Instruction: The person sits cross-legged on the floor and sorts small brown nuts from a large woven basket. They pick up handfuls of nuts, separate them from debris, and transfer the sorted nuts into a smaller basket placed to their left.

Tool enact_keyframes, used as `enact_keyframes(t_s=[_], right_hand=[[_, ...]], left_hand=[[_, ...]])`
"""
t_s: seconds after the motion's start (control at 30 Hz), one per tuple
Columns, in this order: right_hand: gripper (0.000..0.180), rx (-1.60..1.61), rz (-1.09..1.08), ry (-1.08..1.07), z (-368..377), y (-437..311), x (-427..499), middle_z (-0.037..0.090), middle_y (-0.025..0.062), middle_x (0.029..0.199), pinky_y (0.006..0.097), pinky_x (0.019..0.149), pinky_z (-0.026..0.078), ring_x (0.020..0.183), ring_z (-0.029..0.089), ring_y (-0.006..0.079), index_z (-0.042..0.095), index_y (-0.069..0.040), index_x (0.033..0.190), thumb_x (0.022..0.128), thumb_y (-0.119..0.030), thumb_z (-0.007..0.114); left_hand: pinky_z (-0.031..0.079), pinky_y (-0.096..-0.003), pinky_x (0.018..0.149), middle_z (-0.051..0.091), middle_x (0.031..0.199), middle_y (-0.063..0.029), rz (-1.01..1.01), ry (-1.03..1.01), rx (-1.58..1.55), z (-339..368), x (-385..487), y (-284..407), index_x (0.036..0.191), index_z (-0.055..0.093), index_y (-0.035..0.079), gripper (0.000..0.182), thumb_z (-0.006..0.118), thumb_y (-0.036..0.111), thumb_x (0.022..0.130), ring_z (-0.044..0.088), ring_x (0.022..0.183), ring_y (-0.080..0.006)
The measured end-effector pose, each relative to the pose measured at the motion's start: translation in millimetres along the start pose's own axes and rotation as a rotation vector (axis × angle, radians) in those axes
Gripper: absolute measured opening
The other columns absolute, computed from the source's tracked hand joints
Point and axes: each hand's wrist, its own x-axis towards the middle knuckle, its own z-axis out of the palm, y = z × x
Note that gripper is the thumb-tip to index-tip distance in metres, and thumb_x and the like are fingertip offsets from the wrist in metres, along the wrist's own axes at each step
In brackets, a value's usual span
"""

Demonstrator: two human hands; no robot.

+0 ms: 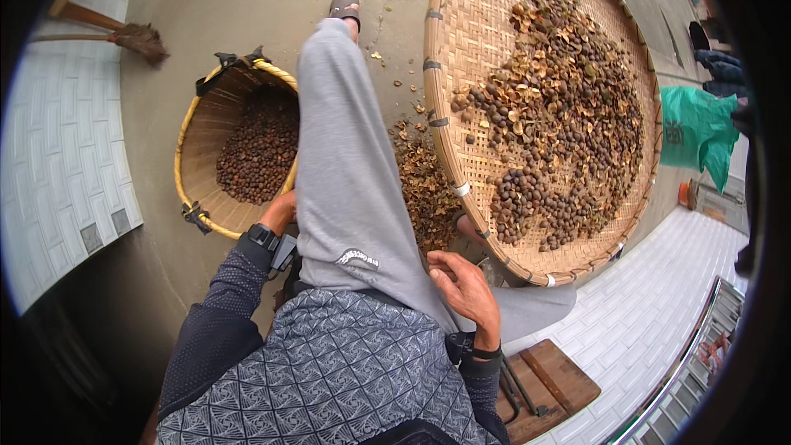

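Note:
My left hand [281, 209] is at the near rim of a deep woven basket [194, 154]; its fingers are hidden behind my grey-trousered leg, so any grip cannot be seen. Many small round brown nuts or seeds [256, 164] lie inside the basket, whose rim is bound in yellow. My right hand [465, 287] rests over my lap, fingers loosely curled and thumb apart, with nothing visible in it. Beyond it stands a large round bamboo winnowing tray [460, 31], which bears dark nuts [519, 198] mixed with split husks [528, 93].
Loose husks [426, 191] are heaped on the concrete floor between my leg and the tray. A green plastic bag [692, 127] stands beyond the tray. A brush broom [141, 44] is at upper left, and a wooden stool [550, 377] at lower right by a white tiled wall [667, 272].

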Motion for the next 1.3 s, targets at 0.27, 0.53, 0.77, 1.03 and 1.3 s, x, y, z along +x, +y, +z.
enact_keyframes(t_s=[0.27,0.53,0.77,1.03,1.3], right_hand=[[0.035,0.107,0.088,0.012,-7,15,16,0.072,0.02,0.122,0.0377,0.089,0.06,0.107,0.074,0.0284,0.064,0.005,0.132,0.1,-0.011,0.066],[0.037,0.142,0.25,-0.071,-11,26,36,0.072,0.0167,0.125,0.0359,0.087,0.06,0.11,0.073,0.0247,0.063,0.002,0.135,0.102,-0.015,0.066],[0.037,0.165,0.323,-0.152,-4,47,46,0.069,0.0136,0.131,0.035,0.098,0.056,0.115,0.07,0.0213,0.059,0.001,0.139,0.106,-0.015,0.064],[0.035,0.232,0.607,-0.122,2,53,65,0.07,0.0098,0.126,0.0343,0.094,0.056,0.11,0.07,0.0197,0.061,-0.002,0.137,0.105,-0.016,0.065],[0.038,0.091,0.371,-0.169,10,56,86,0.071,0.0129,0.126,0.035,0.1,0.054,0.115,0.069,0.0219,0.061,0.001,0.137,0.106,-0.019,0.066]], left_hand=[[0.049,-0.0382,0.1,0.054,0.141,-0.017,0.175,0.241,0.516,54,11,-16,0.151,0.046,0.0,0.057,0.06,0.027,0.103,0.057,0.124,-0.0275],[0.053,-0.0378,0.092,0.057,0.135,-0.0151,0.255,0.344,0.976,101,46,-26,0.149,0.048,0.0,0.058,0.065,0.025,0.1,0.06,0.117,-0.0249],[0.056,-0.0375,0.086,0.06,0.13,-0.0135,0.277,0.362,1.3,125,125,-29,0.148,0.049,0.0,0.059,0.069,0.023,0.098,0.063,0.11,-0.0226],[0.053,-0.0379,0.078,0.065,0.101,-0.0093,0.552,0.557,1.569,82,181,-48,0.133,0.055,-0.002,0.05,0.072,0.016,0.09,0.064,0.09,-0.0191],[0.052,-0.0415,0.088,0.063,0.112,-0.0124,0.568,0.821,1.214,36,199,-49,0.137,0.051,0.003,0.052,0.073,0.016,0.091,0.063,0.098,-0.0248]])
